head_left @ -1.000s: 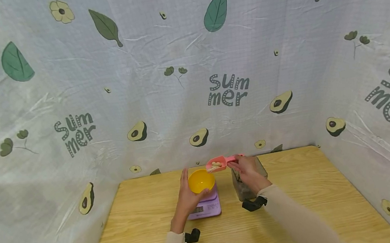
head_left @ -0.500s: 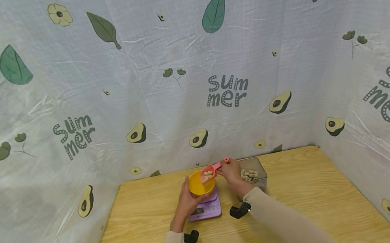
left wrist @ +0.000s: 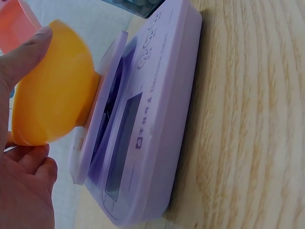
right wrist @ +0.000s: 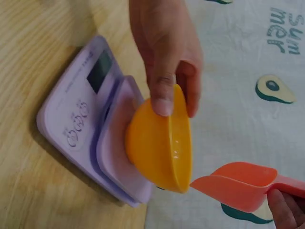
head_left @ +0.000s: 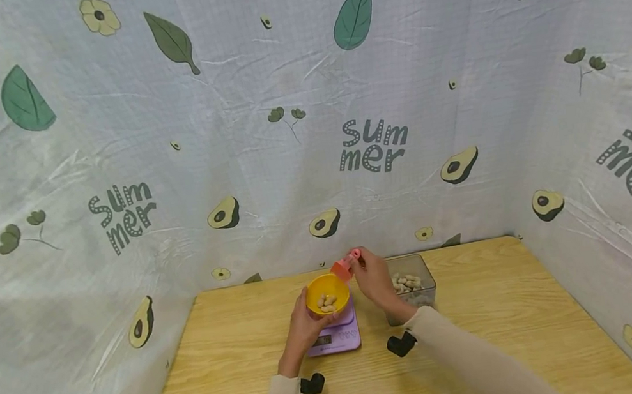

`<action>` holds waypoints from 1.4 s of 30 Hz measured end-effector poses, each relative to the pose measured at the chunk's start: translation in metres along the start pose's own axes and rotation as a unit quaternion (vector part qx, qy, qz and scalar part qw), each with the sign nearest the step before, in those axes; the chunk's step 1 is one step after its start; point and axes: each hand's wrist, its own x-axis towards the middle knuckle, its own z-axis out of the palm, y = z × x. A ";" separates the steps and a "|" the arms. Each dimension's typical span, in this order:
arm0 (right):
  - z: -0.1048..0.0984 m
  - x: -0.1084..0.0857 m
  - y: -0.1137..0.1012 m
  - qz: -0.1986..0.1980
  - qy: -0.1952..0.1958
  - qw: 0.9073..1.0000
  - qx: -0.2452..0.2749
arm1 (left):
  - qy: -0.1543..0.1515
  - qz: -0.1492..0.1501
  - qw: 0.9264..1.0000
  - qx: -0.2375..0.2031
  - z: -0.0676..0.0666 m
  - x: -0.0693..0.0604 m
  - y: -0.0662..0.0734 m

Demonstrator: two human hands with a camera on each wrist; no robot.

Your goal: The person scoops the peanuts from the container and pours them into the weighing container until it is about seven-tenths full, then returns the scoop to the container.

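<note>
A yellow bowl stands on the platform of a lilac electronic scale, with several unshelled peanuts inside it. My left hand grips the bowl's side, thumb on the near wall and fingers on the opposite side. With my right hand I hold a pink scoop by its handle, tilted at the bowl's far right rim. In the right wrist view the scoop has its lip close to the rim of the bowl; no peanuts show in it.
Right of the scale, partly behind my right forearm, a clear container holds more peanuts. Everything stands on a wooden table. A printed curtain hangs behind and along both sides.
My right hand has brought the scoop left to the bowl and tipped it. The peanuts have gone from the scoop into the bowl. My left hand has kept its grip.
</note>
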 end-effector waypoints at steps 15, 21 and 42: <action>-0.061 -0.001 0.007 0.233 0.045 0.938 0.253 | 0.016 0.006 1.000 0.006 0.001 0.006 0.005; -0.092 0.000 0.008 0.275 0.067 0.908 0.309 | 0.028 0.025 0.999 -0.007 0.001 0.007 0.036; -0.140 -0.004 0.032 0.188 0.082 0.974 0.094 | -0.138 0.062 0.988 -0.002 0.079 0.021 0.095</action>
